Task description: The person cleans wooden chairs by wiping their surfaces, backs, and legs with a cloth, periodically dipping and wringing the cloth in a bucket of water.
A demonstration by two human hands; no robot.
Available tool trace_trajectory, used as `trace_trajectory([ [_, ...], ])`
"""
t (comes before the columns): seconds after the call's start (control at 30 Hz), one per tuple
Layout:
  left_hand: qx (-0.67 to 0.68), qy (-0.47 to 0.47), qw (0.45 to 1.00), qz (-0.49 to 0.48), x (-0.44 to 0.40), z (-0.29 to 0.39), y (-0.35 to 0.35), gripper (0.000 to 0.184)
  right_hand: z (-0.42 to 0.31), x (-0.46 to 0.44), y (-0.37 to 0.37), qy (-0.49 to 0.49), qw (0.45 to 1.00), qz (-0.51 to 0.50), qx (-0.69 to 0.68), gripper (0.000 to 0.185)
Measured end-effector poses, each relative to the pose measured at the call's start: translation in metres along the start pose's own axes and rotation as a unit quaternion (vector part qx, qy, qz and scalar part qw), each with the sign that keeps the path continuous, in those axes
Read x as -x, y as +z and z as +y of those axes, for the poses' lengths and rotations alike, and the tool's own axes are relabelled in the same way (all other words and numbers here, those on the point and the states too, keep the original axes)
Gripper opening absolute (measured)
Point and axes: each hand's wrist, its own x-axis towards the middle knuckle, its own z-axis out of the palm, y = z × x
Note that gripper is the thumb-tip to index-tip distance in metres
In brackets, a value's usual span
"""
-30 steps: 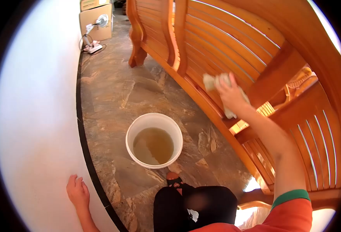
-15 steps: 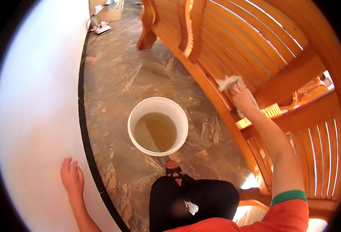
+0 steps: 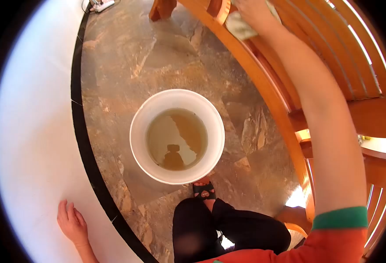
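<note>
A pale cloth (image 3: 241, 27) lies against the wooden slats at the top of the view, with my right hand (image 3: 255, 12) closed on it; part of that hand is cut off by the frame edge. My left hand (image 3: 73, 223) is at the lower left, against the white wall (image 3: 35, 131), its fingers apart and holding nothing. Between my two arms, a white bucket (image 3: 138, 144) stands on the floor with murky brownish water (image 3: 166, 131) in it.
The slatted wooden furniture (image 3: 285, 131) runs along the right side. A black skirting strip (image 3: 82, 144) edges the patterned stone floor (image 3: 114, 74). My sandaled foot (image 3: 204, 191) is just below the bucket. A white device base with a cable (image 3: 102, 5) shows at the top left.
My right hand has moved with the cloth farther up along the slats, towards the top of the view. The view has shifted, and the bucket looks larger. My left hand remains by the wall.
</note>
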Motion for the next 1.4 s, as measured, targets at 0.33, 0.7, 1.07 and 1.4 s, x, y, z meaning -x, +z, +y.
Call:
trace_trajectory([
  [0.33,-0.057,0.023,0.998,-0.007,0.001,-0.002,0.005,0.022,-0.096,0.204,-0.049,0.037,0.950,-0.105,-0.292,0.036],
  [0.7,-0.030,0.033,0.999,-0.001,0.004,-0.001,0.000,0.022,-0.089,0.371,-0.202,0.060,0.892,-0.306,-0.328,0.035],
  [1.07,-0.037,0.058,0.998,0.014,-0.014,0.027,-0.030,0.020,-0.114,0.353,-0.202,0.272,0.839,-0.293,-0.369,0.044],
  [1.4,0.149,0.006,0.989,-0.018,0.011,0.026,-0.006,0.023,-0.113,0.372,-0.212,0.206,0.871,-0.305,-0.324,0.037],
])
